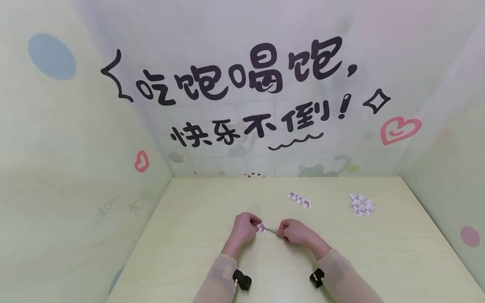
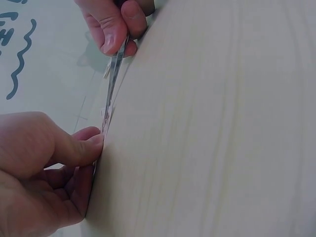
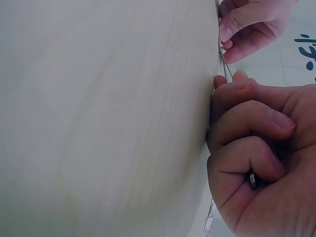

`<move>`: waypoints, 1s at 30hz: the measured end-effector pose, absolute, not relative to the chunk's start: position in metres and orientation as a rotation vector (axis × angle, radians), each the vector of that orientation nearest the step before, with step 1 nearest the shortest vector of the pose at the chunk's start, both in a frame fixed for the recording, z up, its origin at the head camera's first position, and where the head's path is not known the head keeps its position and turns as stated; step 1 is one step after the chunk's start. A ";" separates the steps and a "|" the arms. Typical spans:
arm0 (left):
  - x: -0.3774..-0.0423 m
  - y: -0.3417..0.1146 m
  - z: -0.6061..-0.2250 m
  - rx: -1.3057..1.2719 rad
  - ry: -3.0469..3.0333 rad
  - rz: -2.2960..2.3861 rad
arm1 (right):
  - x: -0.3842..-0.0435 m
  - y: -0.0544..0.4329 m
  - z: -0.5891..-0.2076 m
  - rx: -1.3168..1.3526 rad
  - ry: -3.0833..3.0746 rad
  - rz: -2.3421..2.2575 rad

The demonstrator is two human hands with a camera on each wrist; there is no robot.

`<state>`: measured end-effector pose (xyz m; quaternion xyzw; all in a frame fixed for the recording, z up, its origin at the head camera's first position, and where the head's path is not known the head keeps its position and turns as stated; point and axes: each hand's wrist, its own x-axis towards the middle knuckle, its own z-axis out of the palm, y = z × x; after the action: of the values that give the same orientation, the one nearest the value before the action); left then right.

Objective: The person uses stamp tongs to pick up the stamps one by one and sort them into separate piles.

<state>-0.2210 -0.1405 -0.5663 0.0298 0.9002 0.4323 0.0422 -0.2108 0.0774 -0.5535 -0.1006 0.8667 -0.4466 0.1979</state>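
Note:
In the head view my left hand (image 1: 244, 229) pinches the left edge of a small white card (image 1: 262, 227) with a brownish picture, low over the table. The right hand (image 1: 294, 232) grips a pair of slim metal tweezers (image 1: 272, 230), whose tips point left and reach the card. Seen from the left wrist, the tweezers (image 2: 114, 81) run down to the card (image 2: 104, 114) beside the left thumb. From the right wrist, curled fingers (image 3: 252, 153) wrap the tweezers, and a dark metal end (image 3: 253, 179) shows under the little finger.
Several similar picture cards (image 1: 299, 199) lie in an overlapping row behind the hands on the pale wooden table (image 1: 197, 202). A loose pile of small cards (image 1: 361, 205) lies farther right. Walls with printed lettering (image 1: 261, 126) enclose the back and sides.

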 end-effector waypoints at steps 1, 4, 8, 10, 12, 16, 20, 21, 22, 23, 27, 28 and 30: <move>-0.221 -0.141 -0.566 0.093 2.757 1.322 | -0.211 0.077 -0.554 -0.282 2.426 -1.252; -0.221 -0.142 -0.565 0.101 2.760 1.320 | -0.211 0.076 -0.553 -0.279 2.427 -1.259; -0.220 -0.143 -0.565 0.108 2.753 1.326 | -0.212 0.075 -0.554 -0.288 2.431 -1.259; -0.220 -0.144 -0.565 0.104 2.747 1.327 | -0.212 0.075 -0.555 -0.291 2.429 -1.259; -0.220 -0.144 -0.566 0.101 2.742 1.324 | -0.212 0.076 -0.555 -0.290 2.423 -1.261; -0.221 -0.144 -0.566 0.102 2.729 1.329 | -0.212 0.077 -0.556 -0.282 2.413 -1.265; -0.221 -0.143 -0.565 0.114 2.731 1.343 | -0.212 0.079 -0.555 -0.286 2.416 -1.275; -0.221 -0.143 -0.565 0.115 2.732 1.345 | -0.212 0.079 -0.555 -0.286 2.414 -1.278; -0.221 -0.143 -0.565 0.115 2.734 1.345 | -0.212 0.079 -0.554 -0.285 2.413 -1.282; -0.221 -0.143 -0.565 0.114 2.737 1.342 | -0.212 0.079 -0.554 -0.285 2.412 -1.284; -0.220 -0.143 -0.566 0.102 2.734 1.336 | -0.211 0.078 -0.554 -0.284 2.395 -1.291; -0.220 -0.144 -0.567 0.100 2.732 1.337 | -0.211 0.078 -0.554 -0.284 2.391 -1.292; -0.219 -0.144 -0.567 0.100 2.725 1.345 | -0.210 0.078 -0.554 -0.283 2.384 -1.295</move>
<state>-0.2192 -0.1440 -0.5672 0.0330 0.8950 0.4419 0.0504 -0.2101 0.0781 -0.5539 -0.1016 0.8554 -0.4645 0.2054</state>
